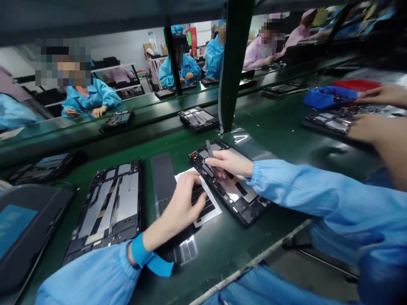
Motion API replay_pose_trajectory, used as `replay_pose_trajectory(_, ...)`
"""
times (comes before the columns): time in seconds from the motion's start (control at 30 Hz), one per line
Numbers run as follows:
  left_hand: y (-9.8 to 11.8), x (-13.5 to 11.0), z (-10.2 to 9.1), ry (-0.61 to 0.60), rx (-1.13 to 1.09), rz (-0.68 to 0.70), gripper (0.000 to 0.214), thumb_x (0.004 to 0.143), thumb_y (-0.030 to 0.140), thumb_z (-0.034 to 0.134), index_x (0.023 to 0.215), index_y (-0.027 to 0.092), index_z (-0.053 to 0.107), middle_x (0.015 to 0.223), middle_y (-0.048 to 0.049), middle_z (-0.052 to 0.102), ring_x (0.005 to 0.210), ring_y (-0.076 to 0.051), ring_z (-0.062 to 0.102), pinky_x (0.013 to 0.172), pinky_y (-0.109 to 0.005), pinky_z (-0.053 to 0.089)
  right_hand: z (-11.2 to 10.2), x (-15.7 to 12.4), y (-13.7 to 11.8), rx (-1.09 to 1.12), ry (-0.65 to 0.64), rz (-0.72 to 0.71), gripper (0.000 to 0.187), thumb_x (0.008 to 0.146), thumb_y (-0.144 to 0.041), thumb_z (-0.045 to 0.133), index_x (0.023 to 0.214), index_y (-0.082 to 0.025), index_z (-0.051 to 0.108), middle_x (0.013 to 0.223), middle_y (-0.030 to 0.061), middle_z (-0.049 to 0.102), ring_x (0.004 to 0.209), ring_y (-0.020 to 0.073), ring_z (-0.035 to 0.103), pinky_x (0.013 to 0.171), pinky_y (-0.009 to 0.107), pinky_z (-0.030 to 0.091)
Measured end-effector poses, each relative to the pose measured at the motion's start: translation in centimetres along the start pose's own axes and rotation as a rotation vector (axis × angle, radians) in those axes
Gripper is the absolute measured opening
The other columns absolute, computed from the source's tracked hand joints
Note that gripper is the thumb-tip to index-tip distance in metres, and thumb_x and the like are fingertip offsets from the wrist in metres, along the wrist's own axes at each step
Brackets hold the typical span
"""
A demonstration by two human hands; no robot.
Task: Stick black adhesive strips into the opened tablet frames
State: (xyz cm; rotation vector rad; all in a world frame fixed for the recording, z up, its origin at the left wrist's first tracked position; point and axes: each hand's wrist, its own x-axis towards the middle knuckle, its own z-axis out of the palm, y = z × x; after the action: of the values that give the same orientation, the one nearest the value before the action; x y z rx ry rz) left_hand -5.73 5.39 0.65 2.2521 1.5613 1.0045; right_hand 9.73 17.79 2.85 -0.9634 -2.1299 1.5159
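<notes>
My right hand point(229, 163) is closed around a pair of grey tweezers point(211, 157) and rests over an opened tablet chassis point(246, 203) on the green bench. The tweezer tips point down toward the chassis' left edge. My left hand point(182, 203) lies on a white sheet with black strips point(210, 212), fingers curled and pressing on it; whether it holds a strip is hidden. A black strip pad point(162, 178) lies just left of the sheet.
A second opened tablet chassis point(110, 207) lies to the left, a dark tray point(22, 228) further left. More chassis point(197, 117) ride the green belt. A dark post point(233, 63) stands behind. Another person's hands point(370, 129) work at right near a blue bin point(327, 96).
</notes>
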Motion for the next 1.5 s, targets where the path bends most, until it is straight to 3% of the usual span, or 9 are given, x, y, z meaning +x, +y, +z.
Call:
replay_pose_trajectory(0.1,-0.7,-0.5,2.3,0.005,-0.044,0.038,0.021,0.076,0.012,0.048,0.089,0.019,0.034,0.11,-0.0111,0.042,0.105,-0.022,0.042,0.088,-0.037,0.037,0.8,0.9,0.6,-0.003,-0.058,0.004,0.018,0.088,-0.025,0.042,0.074,-0.015,0.043,0.046,-0.0062,0.046,0.03,0.0041,0.041,0.028,0.013,0.032)
replay_pose_trajectory(0.2,-1.7,-0.9,3.1,-0.033,-0.054,0.01,0.022,0.076,0.01,0.047,0.087,0.02,0.03,0.11,-0.0114,0.04,0.105,-0.022,0.042,0.087,-0.039,0.038,1.1,1.5,1.0,-0.026,-0.047,-0.028,0.018,0.089,-0.028,0.041,0.076,-0.015,0.042,0.045,-0.0068,0.046,0.026,0.0035,0.038,0.024,0.013,0.029)
replay_pose_trajectory(0.8,-1.0,-1.0,2.5,-0.175,0.044,0.128,0.019,0.08,0.002,0.038,0.083,0.02,0.032,0.12,-0.0111,0.043,0.103,-0.022,0.039,0.083,-0.041,0.042,0.8,2.1,1.4,-0.077,0.013,-0.084,0.019,0.089,-0.031,0.039,0.078,-0.016,0.042,0.045,-0.0066,0.045,0.024,0.0051,0.038,0.025,0.015,0.027)
replay_pose_trajectory(0.97,-0.9,-0.9,2.3,-0.248,0.069,0.18,0.019,0.081,0.0,0.035,0.083,0.019,0.034,0.12,-0.0102,0.046,0.097,-0.02,0.04,0.078,-0.038,0.045,1.0,2.2,1.4,-0.205,0.086,-0.159,0.022,0.087,-0.03,0.042,0.072,-0.015,0.044,0.045,-0.0045,0.047,0.035,0.006,0.046,0.038,0.015,0.033)
replay_pose_trajectory(1.17,-0.6,-0.9,2.4,-0.233,0.184,0.134,0.017,0.081,0.002,0.034,0.088,0.018,0.035,0.129,-0.0148,0.037,0.11,-0.024,0.037,0.087,-0.046,0.041,1.2,1.9,1.3,-0.24,0.12,-0.227,0.018,0.087,-0.028,0.043,0.078,-0.013,0.047,0.045,-0.004,0.049,0.045,0.0083,0.051,0.049,0.017,0.037)
replay_pose_trajectory(1.3,-0.2,-0.7,2.6,-0.219,0.219,0.163,0.019,0.078,0.001,0.034,0.089,0.017,0.038,0.125,-0.0179,0.04,0.112,-0.027,0.039,0.086,-0.047,0.042,1.2,2.1,1.8,-0.094,0.112,-0.207,0.018,0.088,-0.03,0.04,0.08,-0.015,0.045,0.042,-0.0055,0.047,0.038,0.0077,0.048,0.04,0.015,0.036)
replay_pose_trajectory(1.43,0.1,-0.9,2.5,-0.298,0.196,0.256,0.027,0.075,-0.002,0.033,0.091,0.018,0.041,0.116,-0.0143,0.049,0.101,-0.025,0.046,0.082,-0.043,0.045,1.2,2.3,2.2,0.01,0.096,-0.128,0.017,0.089,-0.031,0.039,0.081,-0.017,0.041,0.042,-0.0076,0.046,0.026,0.0055,0.038,0.026,0.014,0.026)
replay_pose_trajectory(1.5,0.2,-1.1,2.3,-0.289,0.153,0.232,0.025,0.076,-0.001,0.034,0.09,0.019,0.04,0.119,-0.0126,0.048,0.102,-0.023,0.046,0.083,-0.042,0.046,1.2,2.3,2.2,0.046,0.09,-0.124,0.016,0.089,-0.031,0.038,0.081,-0.017,0.041,0.041,-0.0083,0.045,0.024,0.0047,0.036,0.023,0.014,0.023)
